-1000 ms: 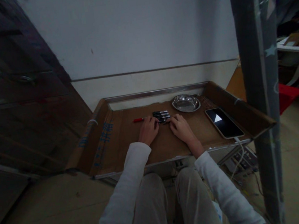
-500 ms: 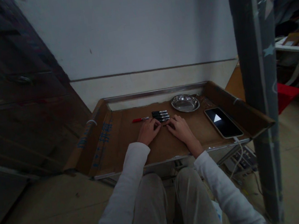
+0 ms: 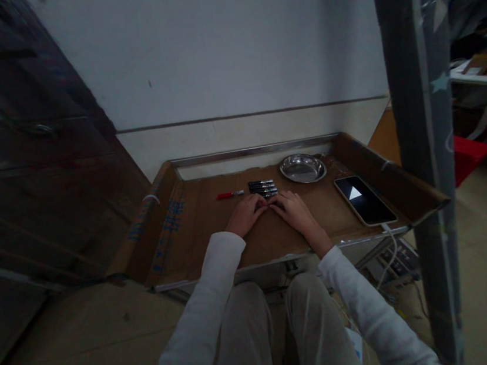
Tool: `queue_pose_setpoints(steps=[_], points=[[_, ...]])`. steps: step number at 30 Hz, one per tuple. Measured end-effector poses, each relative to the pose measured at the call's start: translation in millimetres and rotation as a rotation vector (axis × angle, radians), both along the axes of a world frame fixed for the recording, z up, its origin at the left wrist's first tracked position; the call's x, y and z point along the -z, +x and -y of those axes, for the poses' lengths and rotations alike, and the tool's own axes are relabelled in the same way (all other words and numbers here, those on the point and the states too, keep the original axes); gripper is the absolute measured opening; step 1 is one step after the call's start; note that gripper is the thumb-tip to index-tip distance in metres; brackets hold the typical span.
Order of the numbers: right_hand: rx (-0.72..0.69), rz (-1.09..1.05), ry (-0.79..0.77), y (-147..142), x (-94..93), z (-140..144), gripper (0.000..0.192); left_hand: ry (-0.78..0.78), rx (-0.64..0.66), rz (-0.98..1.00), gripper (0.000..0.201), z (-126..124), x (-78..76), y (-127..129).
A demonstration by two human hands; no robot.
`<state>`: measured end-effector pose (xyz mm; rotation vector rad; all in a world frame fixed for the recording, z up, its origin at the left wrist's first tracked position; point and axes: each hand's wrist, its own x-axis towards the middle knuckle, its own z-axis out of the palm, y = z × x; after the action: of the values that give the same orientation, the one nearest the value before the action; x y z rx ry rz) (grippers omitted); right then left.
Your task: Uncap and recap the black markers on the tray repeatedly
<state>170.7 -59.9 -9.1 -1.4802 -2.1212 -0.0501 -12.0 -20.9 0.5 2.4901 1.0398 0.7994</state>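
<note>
Several black marker pens [image 3: 261,185] lie side by side in a stack of rows on the brown cardboard surface [image 3: 208,234]. To their left is a single red marker pen [image 3: 229,194] with a pale end. Just in front of the black markers, my left hand [image 3: 247,213] is closed, thumb and fingers pinched together. My right hand [image 3: 292,209] mirrors it from the other side, also pinched, its fingertips meeting those of the left. Whatever the fingertips hold is too small and hidden to make out.
A round metal dish [image 3: 303,168] sits at the back right. In front of it lies a phone [image 3: 364,200] with a white cable [image 3: 394,250] hanging over the front edge. Raised cardboard sides border the table, and a wrapped grey post [image 3: 420,125] stands at the right.
My two hands have drawn slightly closer, so the fingertips now meet. The small dark bit seen between them before is now covered. The markers, dish and phone stay put.
</note>
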Motion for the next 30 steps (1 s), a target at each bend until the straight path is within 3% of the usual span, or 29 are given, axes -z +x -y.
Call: queue_pose_setpoints(steps=[5,10,13,19,26,30], points=[[-0.091,-0.05,-0.003,1.3,-1.1,0.2,0.017,-0.015,0.012,0.023,0.01,3.1,-2.1,0.3],[0.067,-0.069,0.028,3.7,-3.5,2.0,0.021,0.171,-0.067,-0.031,0.025,4.2,-4.8,2.6],[0.148,-0.119,0.037,5.5,-4.3,2.8,0.024,0.188,-0.051,-0.119,0.032,3.8,-4.4,3.6],[0.225,-0.206,0.067,7.5,-4.0,4.6,0.024,0.169,-0.059,-0.17,0.031,2.9,-2.8,2.1],[0.291,-0.149,0.043,7.7,-4.7,5.2,0.024,0.247,-0.131,-0.14,0.013,2.2,-1.3,1.0],[0.28,-0.116,0.037,7.8,-2.6,4.3,0.024,0.207,-0.133,-0.1,0.013,3.0,-2.5,1.5]])
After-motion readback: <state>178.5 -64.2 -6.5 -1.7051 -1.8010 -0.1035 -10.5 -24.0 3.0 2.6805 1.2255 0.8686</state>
